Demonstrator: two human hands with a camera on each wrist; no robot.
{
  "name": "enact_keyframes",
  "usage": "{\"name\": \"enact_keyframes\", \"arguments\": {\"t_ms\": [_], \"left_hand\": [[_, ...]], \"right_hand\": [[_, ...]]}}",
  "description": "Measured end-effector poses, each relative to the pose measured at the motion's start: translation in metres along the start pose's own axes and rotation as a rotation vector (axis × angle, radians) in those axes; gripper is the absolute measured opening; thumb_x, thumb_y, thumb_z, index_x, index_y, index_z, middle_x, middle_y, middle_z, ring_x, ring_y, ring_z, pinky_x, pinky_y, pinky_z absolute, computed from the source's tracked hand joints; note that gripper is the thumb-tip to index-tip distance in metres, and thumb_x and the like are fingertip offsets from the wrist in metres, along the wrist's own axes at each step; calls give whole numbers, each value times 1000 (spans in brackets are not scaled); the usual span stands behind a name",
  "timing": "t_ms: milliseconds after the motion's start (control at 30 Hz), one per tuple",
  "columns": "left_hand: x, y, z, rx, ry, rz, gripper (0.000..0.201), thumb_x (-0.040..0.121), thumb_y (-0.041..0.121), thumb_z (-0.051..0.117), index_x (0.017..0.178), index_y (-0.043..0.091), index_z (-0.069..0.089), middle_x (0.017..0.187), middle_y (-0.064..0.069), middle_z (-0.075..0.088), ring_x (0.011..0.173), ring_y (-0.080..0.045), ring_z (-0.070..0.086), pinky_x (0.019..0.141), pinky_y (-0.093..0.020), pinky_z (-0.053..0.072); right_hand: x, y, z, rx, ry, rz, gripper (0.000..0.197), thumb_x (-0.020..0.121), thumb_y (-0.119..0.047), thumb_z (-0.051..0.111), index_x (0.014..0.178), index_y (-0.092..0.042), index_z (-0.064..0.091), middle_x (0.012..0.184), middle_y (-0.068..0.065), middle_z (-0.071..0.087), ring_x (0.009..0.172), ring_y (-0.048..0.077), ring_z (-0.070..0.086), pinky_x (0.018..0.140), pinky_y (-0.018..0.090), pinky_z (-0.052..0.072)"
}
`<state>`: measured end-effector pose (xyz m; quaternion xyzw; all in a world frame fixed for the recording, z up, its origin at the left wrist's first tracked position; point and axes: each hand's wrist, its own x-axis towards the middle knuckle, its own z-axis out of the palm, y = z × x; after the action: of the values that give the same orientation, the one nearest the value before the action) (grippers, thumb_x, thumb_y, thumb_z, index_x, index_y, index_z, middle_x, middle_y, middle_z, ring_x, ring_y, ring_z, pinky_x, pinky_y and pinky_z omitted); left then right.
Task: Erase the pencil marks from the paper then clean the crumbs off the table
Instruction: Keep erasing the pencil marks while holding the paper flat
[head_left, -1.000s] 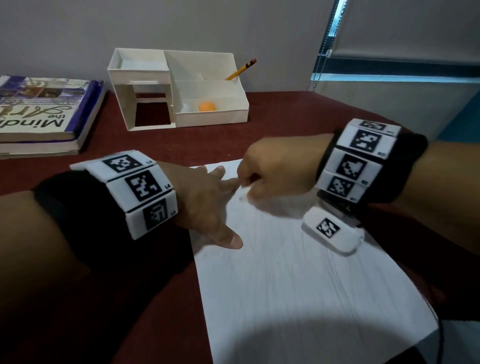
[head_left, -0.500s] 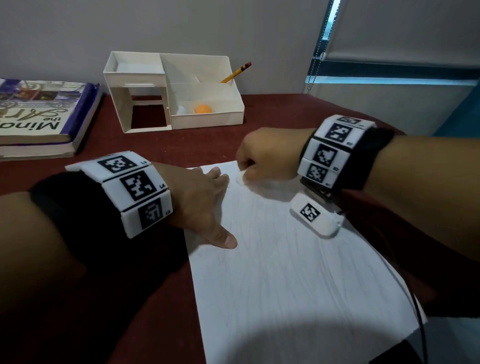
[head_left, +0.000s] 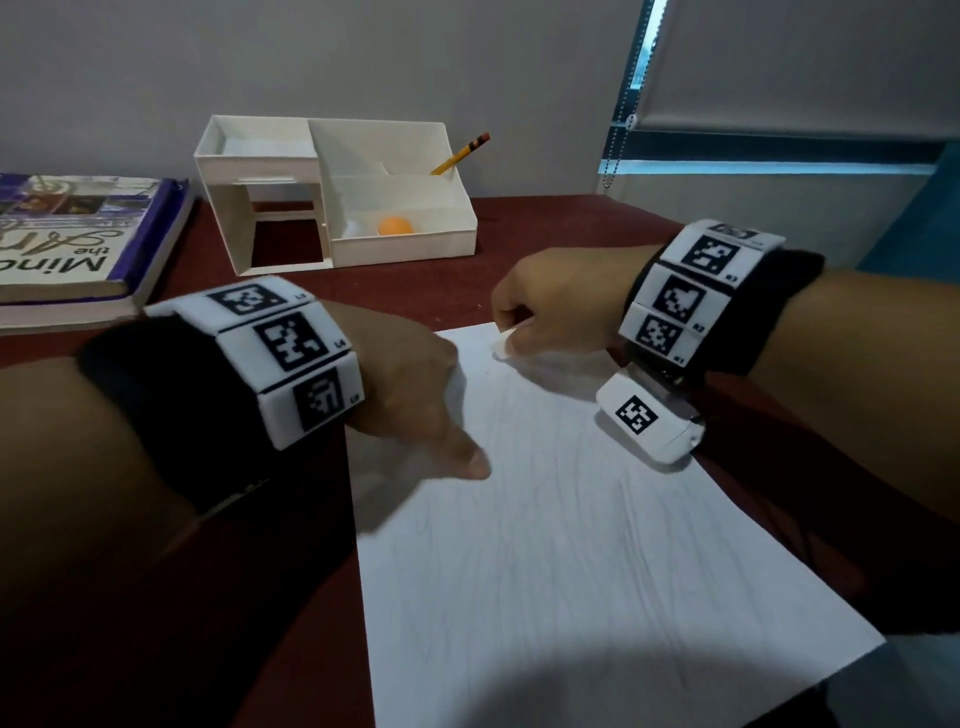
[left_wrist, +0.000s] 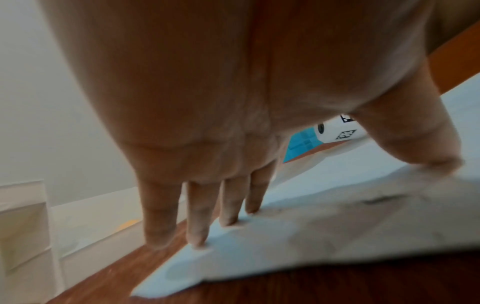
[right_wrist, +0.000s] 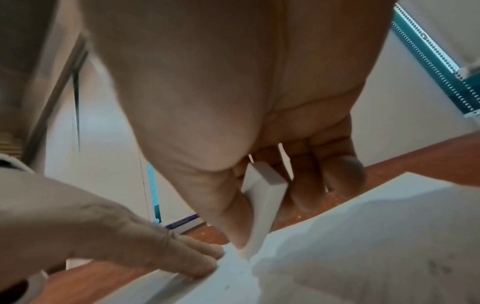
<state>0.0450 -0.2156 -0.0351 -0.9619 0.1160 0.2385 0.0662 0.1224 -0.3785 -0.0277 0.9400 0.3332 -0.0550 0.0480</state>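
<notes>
- A white sheet of paper (head_left: 571, 519) with faint pencil lines lies on a dark red table (head_left: 405, 291), filling the lower centre and right of the head view.
- The left hand (head_left: 410, 384), at centre left, lies flat with straight fingers (left_wrist: 228, 203) spread; their tips and the thumb press the paper's left edge.
- The right hand (head_left: 561, 301), at upper centre right, is curled around a white rectangular eraser (right_wrist: 262, 197); thumb and fingers pinch it, and its lower end touches the paper near the sheet's far corner.
- Both wrists wear black bands with white blocks printed in black square codes.
- A white open desk organiser (head_left: 332, 192) stands at upper centre by the grey wall; a yellow pencil (head_left: 462, 153) leans in its back compartment and a small orange ball (head_left: 395, 227) sits in its front tray.
- Stacked books (head_left: 78, 244), the top one with a purple spine, rest at the upper left edge.
</notes>
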Motion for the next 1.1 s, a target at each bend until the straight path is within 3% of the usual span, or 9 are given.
{"name": "enact_keyframes", "arguments": {"t_ms": [100, 200, 267, 433, 567, 733, 867, 1033, 1100], "left_hand": [[6, 14, 3, 87, 43, 44, 91, 74, 81, 51, 143, 22, 43, 143, -3, 51, 124, -23, 54, 103, -39, 45], [8, 8, 12, 11, 10, 87, 93, 73, 82, 51, 150, 35, 27, 157, -3, 31, 135, -22, 43, 110, -39, 37], [8, 4, 15, 12, 10, 110, 91, 70, 85, 49, 147, 42, 25, 159, -2, 25, 136, -22, 40, 110, -42, 36], [10, 9, 16, 125, 13, 11, 108, 73, 86, 44, 155, 27, 5, 163, -3, 12, 144, -27, 29, 112, -52, 32], [12, 4, 17, 99, -16, 22, 114, 66, 91, 42, 153, 38, -9, 165, -2, -6, 149, -27, 19, 115, -53, 27], [12, 6, 16, 137, 2, 9, 113, 70, 89, 40, 155, 31, -7, 165, -2, -2, 149, -26, 19, 116, -52, 27], [10, 5, 15, 67, -10, 51, 106, 70, 86, 47, 153, 41, -2, 165, 0, -4, 147, -27, 24, 115, -51, 27], [11, 9, 15, 148, 2, 1, 112, 72, 87, 41, 156, 29, -6, 165, -4, -2, 148, -27, 21, 115, -51, 27], [10, 8, 15, 129, -8, 3, 112, 71, 87, 43, 155, 33, -7, 165, -1, -6, 149, -26, 18, 117, -51, 25]], "right_hand": [[-5, -8, 6, -49, -16, -17, 14, 93, -35, 61, 86, -24, 67, 86, -7, 62, 76, 13, 58, 68, 32, 51], [-22, -28, 8, 26, -145, -171, 15, 91, -35, 64, 97, -24, 72, 84, -9, 65, 76, 9, 61, 69, 29, 52], [-28, -34, 8, 71, -200, -216, 12, 89, -35, 66, 95, -26, 72, 82, -12, 66, 74, 4, 61, 68, 25, 52], [-8, -4, 10, -11, 33, -9, 20, 90, -38, 64, 83, -21, 70, 76, -8, 63, 76, 15, 62, 63, 30, 49], [-22, -18, 13, 95, -152, -143, 20, 89, -45, 67, 83, -26, 71, 73, -11, 67, 67, 5, 62, 60, 24, 53], [-7, 0, 8, 3, 5, -28, 22, 89, -41, 65, 81, -21, 71, 77, -7, 66, 76, 14, 63, 70, 35, 56], [-22, -23, 14, 71, -140, -187, 19, 90, -41, 66, 88, -23, 72, 78, -8, 68, 71, 6, 62, 66, 27, 54], [-7, 0, 9, 19, 12, -2, 24, 89, -42, 65, 79, -21, 70, 77, -6, 66, 73, 13, 62, 69, 36, 56], [-14, -6, 11, 48, -38, -45, 21, 89, -39, 65, 78, -22, 69, 73, -7, 65, 68, 9, 62, 65, 30, 56]]}}
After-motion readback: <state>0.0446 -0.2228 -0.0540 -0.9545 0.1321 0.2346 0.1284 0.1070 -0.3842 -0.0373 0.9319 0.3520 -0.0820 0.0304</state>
